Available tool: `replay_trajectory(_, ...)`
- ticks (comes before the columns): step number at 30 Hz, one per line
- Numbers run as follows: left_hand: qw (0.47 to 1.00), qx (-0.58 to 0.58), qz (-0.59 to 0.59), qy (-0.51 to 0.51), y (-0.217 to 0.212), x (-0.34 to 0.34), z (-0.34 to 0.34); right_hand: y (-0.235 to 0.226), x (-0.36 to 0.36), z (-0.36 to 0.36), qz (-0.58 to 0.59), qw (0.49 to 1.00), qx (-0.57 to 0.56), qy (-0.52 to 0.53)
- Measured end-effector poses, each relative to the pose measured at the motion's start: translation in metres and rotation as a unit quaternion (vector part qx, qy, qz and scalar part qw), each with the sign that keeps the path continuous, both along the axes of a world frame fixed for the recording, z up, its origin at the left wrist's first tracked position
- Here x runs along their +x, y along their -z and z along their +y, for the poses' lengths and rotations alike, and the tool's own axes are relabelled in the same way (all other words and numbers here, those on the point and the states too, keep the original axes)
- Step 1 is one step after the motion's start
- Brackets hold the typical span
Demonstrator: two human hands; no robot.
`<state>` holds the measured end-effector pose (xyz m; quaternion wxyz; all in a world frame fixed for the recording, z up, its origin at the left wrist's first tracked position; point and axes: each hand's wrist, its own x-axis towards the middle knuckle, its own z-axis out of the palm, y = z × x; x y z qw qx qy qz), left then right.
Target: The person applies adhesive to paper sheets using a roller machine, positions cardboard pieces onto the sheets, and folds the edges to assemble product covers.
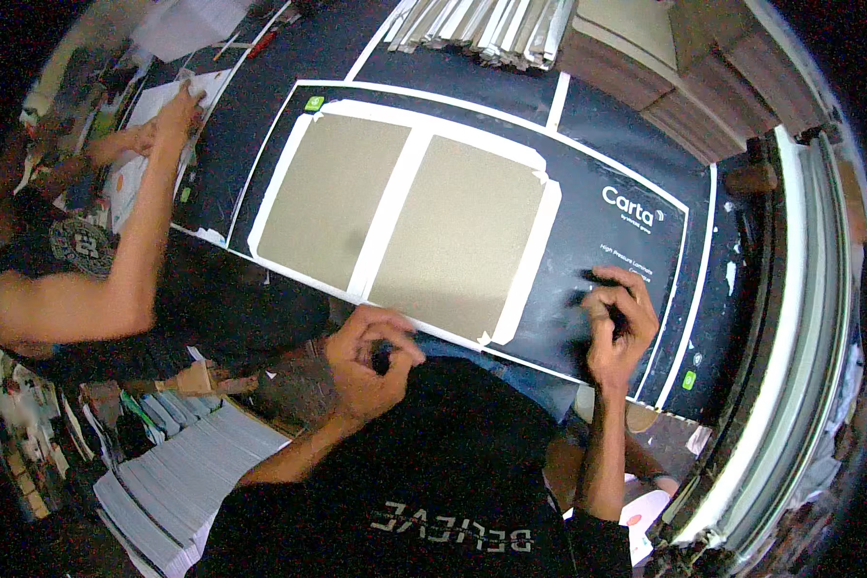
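Dark bench [583, 236], white-lined, brown stack [679, 111] toward far right corner. Head view: white sheet [392, 212] bearing two grey-beige panels [453, 241] lies along near edge. Left hand [369, 358] at near edge, just beside sheet; fingers loosely curled, thumb apart, nothing visible held. Right hand [623, 328] right of sheet, well apart; fingers half-bent, gap to thumb, seemingly unladen.

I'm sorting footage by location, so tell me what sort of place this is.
Likely a bookbinding workshop: two tan cover boards lie on a white sheet with cut corners, and stacked paper sits at lower left.
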<state>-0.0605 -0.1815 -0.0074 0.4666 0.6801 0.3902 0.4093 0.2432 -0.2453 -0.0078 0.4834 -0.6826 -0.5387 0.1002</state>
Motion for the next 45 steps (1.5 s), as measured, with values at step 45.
replay_trajectory(45, 0.887, -0.085, -0.178, -0.417, 0.037, -0.164, 0.184, -0.001, -0.015, 0.048, -0.102, 0.993, -0.063, -0.022)
